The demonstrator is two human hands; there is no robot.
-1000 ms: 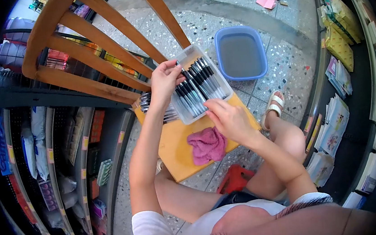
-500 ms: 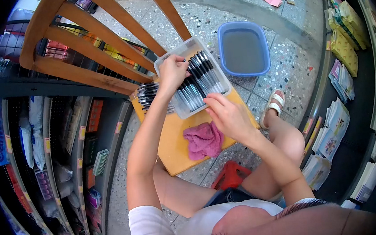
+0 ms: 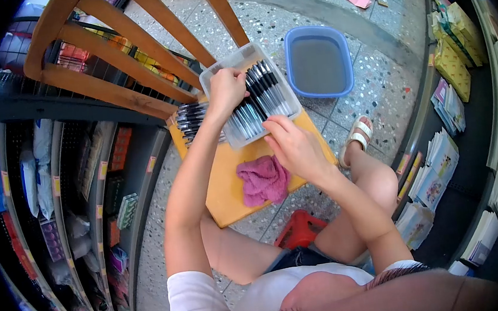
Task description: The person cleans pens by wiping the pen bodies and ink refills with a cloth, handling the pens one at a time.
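A clear plastic box (image 3: 286, 85) full of black-capped pens (image 3: 267, 88) lies tilted on the yellow chair seat (image 3: 220, 200). My left hand (image 3: 228, 91) reaches into the box at the cap ends, its fingers curled down among the pens; the fingertips are partly hidden. At the box's near edge, my right hand (image 3: 298, 151) has its thumb and fingers pinched around the rim beside the pens' lower ends. More pens (image 3: 190, 122) lie stacked on the seat left of the box, partly behind my left forearm. A crumpled pink cloth (image 3: 263, 180) lies close in front of the box.
A blue basin (image 3: 319, 65) of cloudy water stands on the floor right of the chair. Wooden chair slats (image 3: 125, 50) rise behind the box. Stocked shelves (image 3: 99, 188) line the left, and shelves with booklets (image 3: 436, 167) line the right. A red stool (image 3: 300, 228) is beneath me.
My left fingers have dipped slightly lower among the pens. My right hand stays at the box's near edge. The whole view has shifted a little.
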